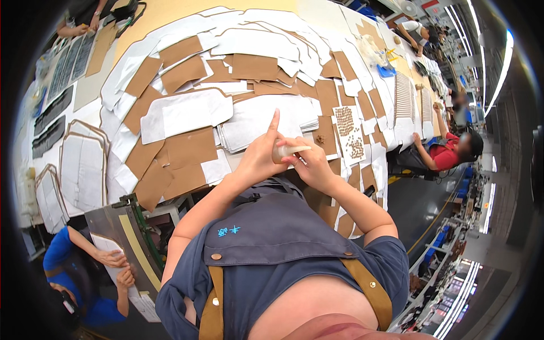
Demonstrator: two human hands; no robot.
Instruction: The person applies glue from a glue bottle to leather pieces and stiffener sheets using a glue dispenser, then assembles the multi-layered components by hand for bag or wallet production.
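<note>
In front of my chest I hold a small translucent squeeze bottle with a long pointed nozzle, tilted so the nozzle points right. My left hand is closed around the bottle's body, with the index finger stretched out away from me. The fingers and thumb of my right hand close on the bottle beside the nozzle. Just beyond my hands lies a stack of white cut pieces. To its left, a white shaped panel rests over brown pieces.
Overlapping white and brown panels fan across the table. A white sheet with small brown bits lies right of my hands. One co-worker in blue handles a white panel at lower left; another in red sits at the right.
</note>
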